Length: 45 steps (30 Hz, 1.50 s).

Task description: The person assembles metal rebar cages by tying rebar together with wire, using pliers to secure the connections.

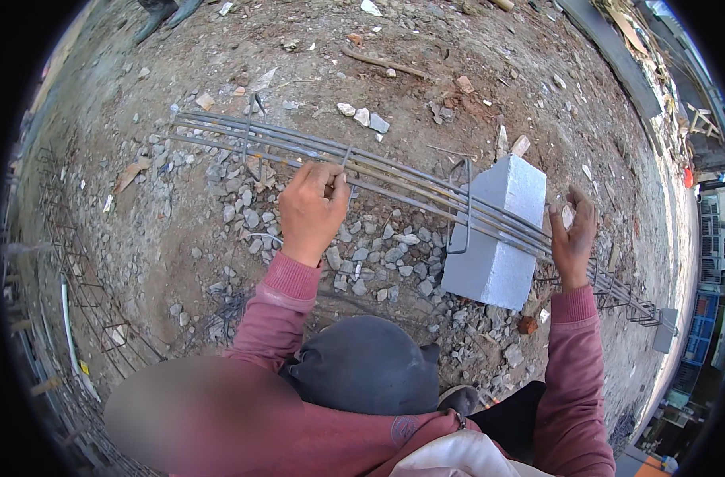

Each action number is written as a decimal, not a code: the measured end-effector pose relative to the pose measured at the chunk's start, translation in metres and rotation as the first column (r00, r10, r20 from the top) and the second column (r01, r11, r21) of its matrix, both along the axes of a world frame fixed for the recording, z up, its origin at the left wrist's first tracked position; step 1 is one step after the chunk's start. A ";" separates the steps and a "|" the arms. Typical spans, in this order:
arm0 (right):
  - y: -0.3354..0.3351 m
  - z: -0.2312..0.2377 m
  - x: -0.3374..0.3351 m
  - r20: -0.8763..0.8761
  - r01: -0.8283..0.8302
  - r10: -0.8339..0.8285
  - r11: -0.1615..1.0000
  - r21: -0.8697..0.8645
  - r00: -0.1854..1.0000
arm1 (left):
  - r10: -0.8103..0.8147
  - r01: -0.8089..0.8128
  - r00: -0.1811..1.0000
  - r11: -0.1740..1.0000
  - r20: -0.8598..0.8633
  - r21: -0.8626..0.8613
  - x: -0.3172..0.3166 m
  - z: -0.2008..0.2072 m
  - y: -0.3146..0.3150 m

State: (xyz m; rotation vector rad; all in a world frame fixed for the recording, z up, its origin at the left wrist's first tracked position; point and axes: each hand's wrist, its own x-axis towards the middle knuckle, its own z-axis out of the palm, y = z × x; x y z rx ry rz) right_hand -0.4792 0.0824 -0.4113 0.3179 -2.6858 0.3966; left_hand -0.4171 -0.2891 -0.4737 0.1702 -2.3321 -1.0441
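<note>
A long bundle of thin steel rebars (402,178) runs across in front of me, sloping down to the right. Bent square stirrups ring the bars, one at the left end (245,141) and one beside the block (468,208). The bars rest across a pale grey-white block (528,191). My left hand (313,208) is closed, its thumb and fingers pinching a stirrup (347,156) on the bars. My right hand (574,242) is beside the bars just right of the block, thumb and fingers apart. Whether it touches the bars I cannot tell.
Broken grey stones (394,254) litter the dirt under the bars. Another rebar cage (100,310) lies at the left. At the far right, the steelwork reaches a second grey block (665,332). Someone's boots (159,16) show at the top left.
</note>
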 end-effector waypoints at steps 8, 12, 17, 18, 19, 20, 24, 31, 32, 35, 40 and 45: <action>-0.064 -0.017 -0.007 0.256 -0.301 0.303 0.952 -0.048 0.918 | 0.054 -0.054 0.999 0.992 -0.001 0.111 0.009 -0.009 -0.001; -0.077 -0.027 -0.007 0.331 -0.305 0.305 0.951 -0.052 0.893 | 0.067 -0.065 0.997 0.994 -0.023 0.084 0.011 -0.025 -0.001; -0.081 -0.032 -0.002 0.354 -0.300 0.302 0.952 -0.062 0.885 | -0.012 -0.013 0.996 0.962 0.089 0.274 0.021 -0.058 -0.001; -0.080 -0.030 -0.003 0.365 -0.305 0.308 0.950 -0.067 0.879 | -0.032 0.003 0.994 0.963 0.104 0.269 0.021 -0.057 0.002; -0.081 -0.030 -0.003 0.376 -0.310 0.314 0.948 -0.072 0.872 | -0.027 -0.002 0.994 0.963 0.104 0.269 0.019 -0.057 0.004; -0.082 -0.030 -0.004 0.377 -0.316 0.319 0.946 -0.072 0.870 | -0.015 -0.016 0.996 0.935 0.084 0.354 0.017 -0.057 0.006; -0.085 -0.029 -0.002 0.431 -0.293 0.294 0.954 -0.069 0.853 | -0.065 0.031 0.996 0.895 0.062 0.445 0.012 -0.039 0.013; -0.088 -0.031 -0.007 0.446 -0.271 0.274 0.960 -0.073 0.852 | -0.205 0.178 0.979 0.876 0.012 0.449 0.013 -0.033 0.014; -0.088 -0.031 -0.010 0.447 -0.269 0.272 0.960 -0.073 0.852 | -0.207 0.179 0.978 0.875 0.013 0.450 0.012 -0.038 0.014; -0.086 -0.035 -0.023 0.556 -0.203 0.251 0.968 -0.147 0.792 | -0.167 0.170 0.985 0.951 -0.034 0.259 0.009 -0.050 0.012; -0.081 -0.044 -0.025 0.499 -0.230 0.330 0.940 -0.252 0.801 | -0.204 0.184 0.979 0.929 0.029 0.321 0.007 -0.048 0.010; -0.087 -0.039 -0.023 0.536 -0.193 0.311 0.945 -0.265 0.785 | -0.237 0.205 0.970 0.914 0.050 0.349 0.006 -0.050 -0.003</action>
